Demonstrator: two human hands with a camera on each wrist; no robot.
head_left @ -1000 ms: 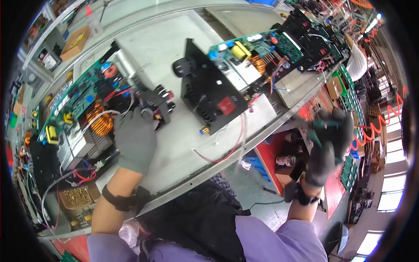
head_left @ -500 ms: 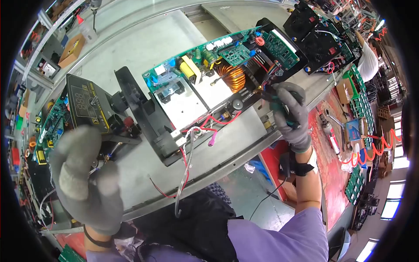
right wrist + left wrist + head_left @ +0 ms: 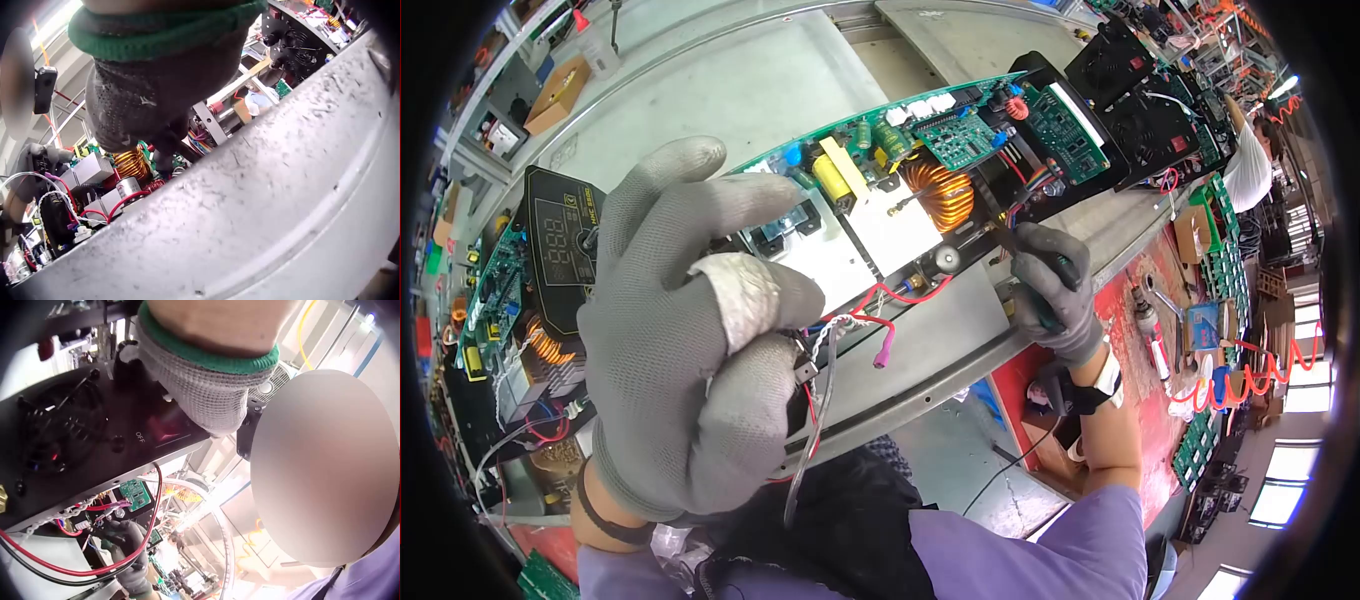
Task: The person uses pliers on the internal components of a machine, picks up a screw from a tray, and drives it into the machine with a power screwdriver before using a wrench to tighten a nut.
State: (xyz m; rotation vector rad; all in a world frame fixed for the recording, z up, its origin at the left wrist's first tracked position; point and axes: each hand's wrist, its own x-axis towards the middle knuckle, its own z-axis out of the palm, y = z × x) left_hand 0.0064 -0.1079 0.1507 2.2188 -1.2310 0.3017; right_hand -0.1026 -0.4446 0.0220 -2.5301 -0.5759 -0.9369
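Left hand [image 3: 685, 340] moved over circuit unit [image 3: 900, 225] (grip unclear), right hand [image 3: 1055, 295] curled round green tool [image 3: 1066, 268]

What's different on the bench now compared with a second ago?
The middle circuit-board unit has shifted left and toward the person; the display unit has moved left too. The left hand left the display unit for the middle unit's left end, its grip unclear. The right hand, still holding a green-handled tool, came in beside the coloured wires. The red-tipped bottle stayed put.
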